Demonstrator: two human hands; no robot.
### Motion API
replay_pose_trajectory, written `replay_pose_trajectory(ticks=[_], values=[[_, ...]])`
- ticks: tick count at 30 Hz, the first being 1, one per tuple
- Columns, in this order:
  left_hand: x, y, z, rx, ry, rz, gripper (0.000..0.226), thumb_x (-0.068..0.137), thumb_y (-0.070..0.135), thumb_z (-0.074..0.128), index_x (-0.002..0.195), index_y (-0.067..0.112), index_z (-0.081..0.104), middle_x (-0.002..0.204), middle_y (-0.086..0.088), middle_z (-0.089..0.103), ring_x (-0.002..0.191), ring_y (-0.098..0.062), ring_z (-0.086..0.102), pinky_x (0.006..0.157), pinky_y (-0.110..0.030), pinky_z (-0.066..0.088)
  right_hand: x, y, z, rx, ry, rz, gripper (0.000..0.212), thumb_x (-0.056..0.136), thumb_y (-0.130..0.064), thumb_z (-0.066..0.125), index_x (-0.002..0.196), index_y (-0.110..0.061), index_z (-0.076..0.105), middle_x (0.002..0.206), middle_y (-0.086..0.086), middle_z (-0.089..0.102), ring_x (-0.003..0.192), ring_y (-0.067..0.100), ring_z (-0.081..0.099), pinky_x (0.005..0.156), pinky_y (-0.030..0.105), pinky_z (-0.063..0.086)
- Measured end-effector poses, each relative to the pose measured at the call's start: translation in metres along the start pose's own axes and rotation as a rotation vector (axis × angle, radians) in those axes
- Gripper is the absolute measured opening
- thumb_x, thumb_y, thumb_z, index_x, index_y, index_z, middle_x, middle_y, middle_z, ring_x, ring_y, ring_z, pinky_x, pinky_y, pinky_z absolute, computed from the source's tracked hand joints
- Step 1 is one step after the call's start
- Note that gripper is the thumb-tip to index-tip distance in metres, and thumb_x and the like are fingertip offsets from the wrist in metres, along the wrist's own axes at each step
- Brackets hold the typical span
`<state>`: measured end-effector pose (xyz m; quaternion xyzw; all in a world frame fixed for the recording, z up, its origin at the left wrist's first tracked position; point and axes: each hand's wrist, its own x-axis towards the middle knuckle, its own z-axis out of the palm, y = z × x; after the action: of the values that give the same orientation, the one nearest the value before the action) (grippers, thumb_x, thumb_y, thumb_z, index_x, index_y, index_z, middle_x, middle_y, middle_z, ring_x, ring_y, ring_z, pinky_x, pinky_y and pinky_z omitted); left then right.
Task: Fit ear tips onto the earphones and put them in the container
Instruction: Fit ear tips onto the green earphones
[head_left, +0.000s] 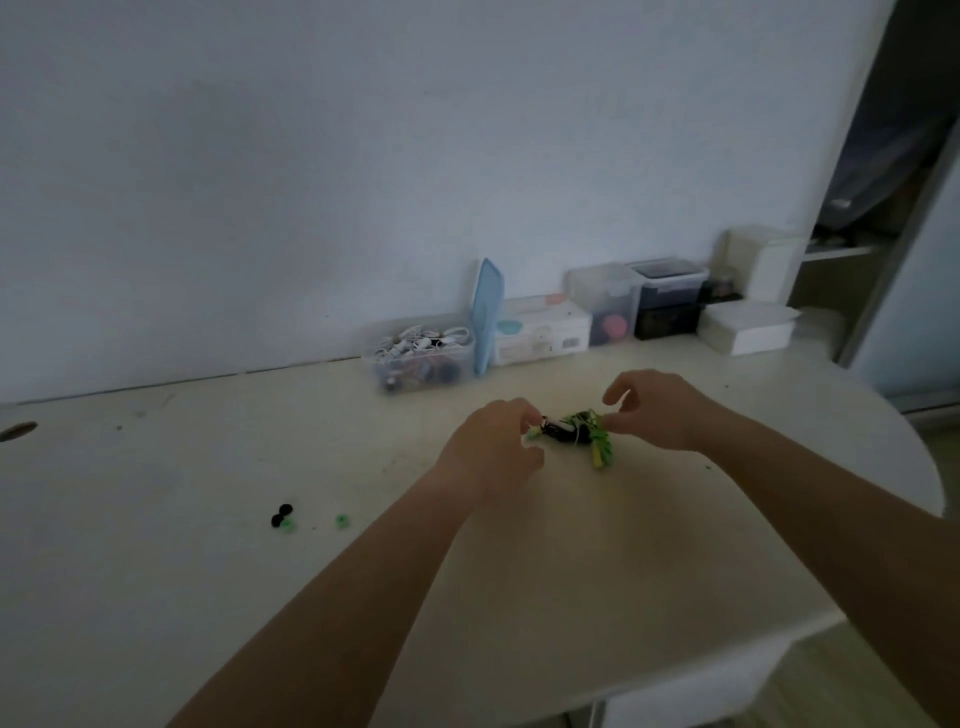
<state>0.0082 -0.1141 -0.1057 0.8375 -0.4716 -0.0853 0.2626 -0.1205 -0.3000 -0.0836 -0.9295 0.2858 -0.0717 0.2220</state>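
Earphones (571, 434) x1, loose grn tips (341, 521) (287, 526) x2

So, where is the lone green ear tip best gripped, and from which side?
Pinch the green tip across its rim, from straight above, I think: it is small and round, lying on the table, apart from the other tips, so nothing is in the way.

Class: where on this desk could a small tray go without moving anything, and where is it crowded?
Bare: the table at far left, between wall and loose ear tips; also its right end, past the right hand. Crowded: the back edge, from the earphone container to the stacked boxes, and the middle, where left hand and right hand pinch the green earphones.
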Motion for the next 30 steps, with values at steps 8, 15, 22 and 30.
replay_pose_trajectory(ticks=[8,15,22,30], values=[[0.014,0.008,0.025,0.100,-0.044,-0.027,0.073,0.084,0.032,0.065,0.149,0.033,0.032,0.139,-0.002,0.043,0.129,-0.026,0.041,0.106,-0.041,0.041,0.007,-0.001,0.030,0.136,0.007,-0.003,0.032,0.082,-0.028,0.074,0.111,-0.022,0.061,0.099,-0.001,0.061,0.083,0.012,0.057,0.062,0.022,0.041],[0.019,0.005,0.021,-0.001,0.071,-0.093,0.039,0.084,0.034,0.067,0.121,0.025,0.060,0.114,0.001,0.055,0.107,-0.019,0.053,0.095,-0.035,0.047,0.013,-0.017,0.004,0.480,0.208,-0.080,0.027,0.083,-0.012,0.067,0.107,-0.022,0.063,0.096,0.001,0.065,0.083,0.016,0.064,0.073,0.030,0.055],[0.007,-0.016,-0.003,-0.161,0.199,-0.099,0.019,0.090,0.021,0.060,0.107,0.028,0.065,0.102,0.006,0.062,0.090,-0.013,0.060,0.084,-0.027,0.047,0.004,-0.059,-0.016,0.775,0.186,-0.149,0.026,0.085,-0.007,0.065,0.106,-0.023,0.069,0.099,0.009,0.073,0.085,0.016,0.068,0.075,0.030,0.056],[-0.043,-0.012,-0.055,-0.951,0.229,-0.172,0.033,0.103,0.044,0.042,0.112,0.027,0.068,0.112,0.014,0.067,0.113,-0.010,0.057,0.093,-0.033,0.038,-0.009,-0.134,-0.009,0.870,0.023,-0.255,0.027,0.088,-0.003,0.061,0.102,-0.023,0.071,0.093,0.012,0.068,0.077,0.016,0.062,0.077,0.036,0.051]])
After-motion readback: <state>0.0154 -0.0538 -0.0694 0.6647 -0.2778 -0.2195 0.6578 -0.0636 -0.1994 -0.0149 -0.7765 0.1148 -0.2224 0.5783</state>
